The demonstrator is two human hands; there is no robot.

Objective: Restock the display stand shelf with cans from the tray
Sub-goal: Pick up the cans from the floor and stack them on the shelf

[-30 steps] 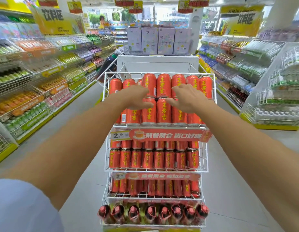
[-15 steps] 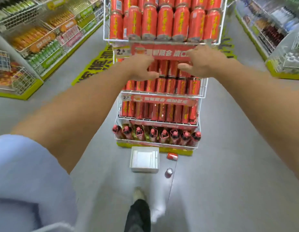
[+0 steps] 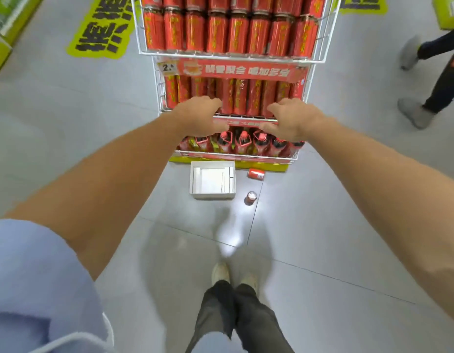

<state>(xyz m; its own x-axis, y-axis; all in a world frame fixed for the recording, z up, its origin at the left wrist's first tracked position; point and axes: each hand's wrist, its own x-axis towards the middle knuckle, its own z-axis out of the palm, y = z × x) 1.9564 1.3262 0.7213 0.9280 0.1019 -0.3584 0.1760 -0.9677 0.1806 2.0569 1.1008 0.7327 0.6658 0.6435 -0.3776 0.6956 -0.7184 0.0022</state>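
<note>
While both hands (image 3: 199, 115) (image 3: 292, 118) hover empty, grips spread, tray (image 3: 212, 183) bare, two cans (image 3: 256, 173) (image 3: 251, 197) on floor.

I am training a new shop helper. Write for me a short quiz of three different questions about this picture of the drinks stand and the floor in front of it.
1. True or false: the white tray on the floor holds cans.
2. How many loose cans are on the floor beside the tray?
3. Choose one: the left hand and right hand are (A) each gripping a can, (B) empty, (C) lifting the tray.

Key
1. False; it looks empty.
2. Two: the lying can and the upright can.
3. B.
</note>
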